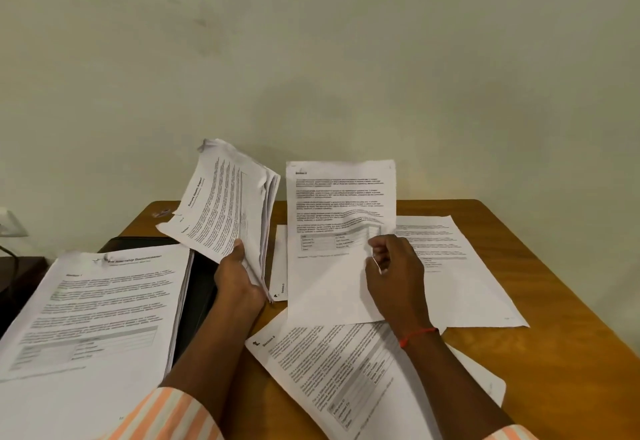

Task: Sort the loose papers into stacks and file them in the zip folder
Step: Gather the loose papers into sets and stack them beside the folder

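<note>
My left hand (239, 276) grips a thick bundle of printed papers (228, 204) by its lower edge and holds it tilted up above the table. My right hand (391, 269) pinches the right edge of a single printed sheet (336, 217), held upright in front of me. A tall stack of papers (97, 315) lies at the left, on top of a black zip folder (197, 287) that shows only as a dark strip and corner. Loose sheets lie flat on the wooden table (554, 353): one (460, 266) at the right, one (332, 380) near me, another (280, 266) partly hidden behind the held sheet.
A pale wall rises right behind the table's far edge. A small dark side surface (17, 276) with a cable and a wall socket (10, 223) sits at the far left. Bare wood shows along the table's right side and far corners.
</note>
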`<move>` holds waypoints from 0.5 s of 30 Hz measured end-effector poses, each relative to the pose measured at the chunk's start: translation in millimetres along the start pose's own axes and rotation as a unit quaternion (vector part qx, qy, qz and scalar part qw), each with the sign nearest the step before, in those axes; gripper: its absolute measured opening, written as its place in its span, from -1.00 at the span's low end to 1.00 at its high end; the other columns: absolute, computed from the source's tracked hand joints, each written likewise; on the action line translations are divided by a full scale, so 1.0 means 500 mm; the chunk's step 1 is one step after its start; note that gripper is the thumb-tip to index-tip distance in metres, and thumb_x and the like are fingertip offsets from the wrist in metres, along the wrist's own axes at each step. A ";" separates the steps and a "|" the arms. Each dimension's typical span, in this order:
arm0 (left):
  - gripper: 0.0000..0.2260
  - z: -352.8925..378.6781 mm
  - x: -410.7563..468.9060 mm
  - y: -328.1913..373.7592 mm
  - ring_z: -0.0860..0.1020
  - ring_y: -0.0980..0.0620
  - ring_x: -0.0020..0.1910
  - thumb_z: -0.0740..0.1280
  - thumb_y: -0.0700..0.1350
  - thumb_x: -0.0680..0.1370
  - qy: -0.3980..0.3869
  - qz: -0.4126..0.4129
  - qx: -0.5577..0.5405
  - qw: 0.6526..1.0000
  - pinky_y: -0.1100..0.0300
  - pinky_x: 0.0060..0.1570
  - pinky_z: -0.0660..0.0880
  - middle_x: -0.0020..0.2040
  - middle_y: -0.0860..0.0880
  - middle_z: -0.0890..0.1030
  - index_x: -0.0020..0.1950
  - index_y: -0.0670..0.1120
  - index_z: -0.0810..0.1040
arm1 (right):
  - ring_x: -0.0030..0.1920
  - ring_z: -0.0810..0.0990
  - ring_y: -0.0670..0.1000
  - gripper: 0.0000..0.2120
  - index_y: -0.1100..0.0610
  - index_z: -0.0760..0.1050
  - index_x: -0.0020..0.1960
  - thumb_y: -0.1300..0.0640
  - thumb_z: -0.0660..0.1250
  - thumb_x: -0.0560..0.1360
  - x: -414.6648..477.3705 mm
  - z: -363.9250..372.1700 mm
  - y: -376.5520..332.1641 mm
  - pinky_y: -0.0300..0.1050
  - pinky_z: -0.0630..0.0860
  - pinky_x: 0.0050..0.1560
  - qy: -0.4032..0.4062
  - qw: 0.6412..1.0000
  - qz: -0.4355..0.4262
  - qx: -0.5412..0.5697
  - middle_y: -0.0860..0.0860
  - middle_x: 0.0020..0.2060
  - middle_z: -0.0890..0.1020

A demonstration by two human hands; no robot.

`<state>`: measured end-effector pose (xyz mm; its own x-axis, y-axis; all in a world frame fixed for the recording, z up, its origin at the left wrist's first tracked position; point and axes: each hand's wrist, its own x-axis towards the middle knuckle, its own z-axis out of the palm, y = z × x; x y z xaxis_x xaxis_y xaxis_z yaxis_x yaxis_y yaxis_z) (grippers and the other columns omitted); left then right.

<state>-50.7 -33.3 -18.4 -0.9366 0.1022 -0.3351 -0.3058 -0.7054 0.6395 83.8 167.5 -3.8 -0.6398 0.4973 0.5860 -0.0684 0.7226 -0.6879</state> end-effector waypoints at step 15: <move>-0.70 0.004 -0.001 -0.002 0.65 -0.16 0.08 0.26 0.05 0.67 0.005 -0.006 -0.004 1.000 -0.10 -0.14 0.61 0.20 -0.10 0.66 0.41 0.10 0.49 | -0.10 0.55 -0.06 -0.74 0.18 0.56 0.07 0.41 0.44 0.45 0.013 -0.004 0.025 -0.48 0.43 -0.02 0.040 0.999 -0.002 -0.015 0.03 -0.08 0.55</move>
<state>-50.1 -31.5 -17.5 -0.9313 0.1037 -0.3493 -0.3154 -0.7095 0.6302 80.4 180.6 -7.8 -0.5765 0.5303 0.6216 -0.0464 0.7383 -0.6729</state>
